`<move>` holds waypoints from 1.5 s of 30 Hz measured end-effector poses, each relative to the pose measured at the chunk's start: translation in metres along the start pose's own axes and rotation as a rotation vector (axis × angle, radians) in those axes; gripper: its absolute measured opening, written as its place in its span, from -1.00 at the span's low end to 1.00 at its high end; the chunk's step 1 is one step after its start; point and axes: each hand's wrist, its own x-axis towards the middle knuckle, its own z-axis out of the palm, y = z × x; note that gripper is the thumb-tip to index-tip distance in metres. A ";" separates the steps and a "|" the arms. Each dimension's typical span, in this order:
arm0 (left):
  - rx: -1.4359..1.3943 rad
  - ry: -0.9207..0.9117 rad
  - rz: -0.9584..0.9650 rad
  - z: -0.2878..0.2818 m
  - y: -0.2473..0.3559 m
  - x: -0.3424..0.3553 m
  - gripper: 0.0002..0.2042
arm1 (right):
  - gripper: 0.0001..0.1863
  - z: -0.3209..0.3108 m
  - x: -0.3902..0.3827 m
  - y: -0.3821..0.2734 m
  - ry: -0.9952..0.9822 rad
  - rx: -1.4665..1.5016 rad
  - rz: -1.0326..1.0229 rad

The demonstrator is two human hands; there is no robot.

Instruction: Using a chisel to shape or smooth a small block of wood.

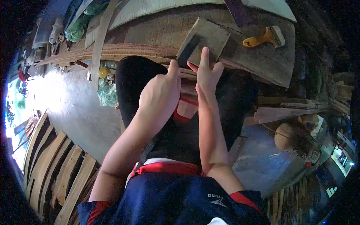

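A square, flat wooden board (216,35) lies tilted at the near edge of the workbench, with a dark shadow across its left part. My right hand (207,75) is at its near edge. The index finger stretches over the board's face, and the other fingers are curled at the edge. Just off the board's lower left corner is my left hand (160,92), its index finger pointing forward and its other fingers folded under. What those folded fingers hold, if anything, is hidden. A paintbrush (264,37) with an orange-brown handle and pale bristles rests right of the board.
The wooden workbench (150,32) spans the far side, with a long thin slat (100,48) crossing its left end. Green plastic bags (75,32) sit far left. Curved planks (62,176) lie on the floor at lower left. A round brown object (285,137) stands at right.
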 end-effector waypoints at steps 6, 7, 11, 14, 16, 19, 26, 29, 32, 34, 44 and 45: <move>0.035 0.075 0.057 -0.003 0.006 0.029 -0.73 | -0.47 0.002 0.000 0.003 -0.031 0.021 -0.057; 0.028 0.095 0.064 -0.003 0.008 0.034 -0.69 | -0.47 0.003 0.000 0.001 0.008 -0.030 -0.017; 0.071 0.149 0.136 0.003 0.002 0.020 -0.67 | -0.47 -0.001 0.005 0.009 0.019 -0.026 -0.044; 0.043 0.071 0.008 0.002 -0.001 0.000 -0.68 | -0.48 -0.007 0.011 0.011 -0.052 -0.031 -0.051; 0.035 0.053 -0.010 0.003 -0.001 0.004 -0.70 | -0.50 -0.002 0.004 0.006 -0.033 -0.022 -0.057; 0.031 0.075 0.006 0.001 0.003 0.026 -0.72 | -0.54 0.004 0.001 0.008 0.021 -0.028 -0.063; 0.027 0.058 0.014 0.007 -0.003 0.006 -0.75 | -0.58 0.002 0.003 0.007 0.028 -0.026 -0.066; 0.007 0.063 0.012 0.005 -0.001 0.014 -0.75 | -0.57 0.001 0.001 0.006 -0.005 0.006 -0.053; 0.007 0.123 0.067 0.007 0.002 0.038 -0.75 | -0.56 0.002 0.001 0.008 0.027 -0.105 -0.123; 0.025 0.172 0.110 0.008 0.000 0.041 -0.75 | -0.56 0.004 0.000 0.002 0.015 -0.100 -0.018; -0.052 0.175 0.086 0.010 0.003 0.044 -0.77 | -0.53 0.005 0.000 0.001 0.038 -0.087 -0.014; -0.066 0.189 0.112 0.012 -0.002 0.048 -0.78 | -0.54 0.008 -0.001 0.000 0.115 -0.151 0.045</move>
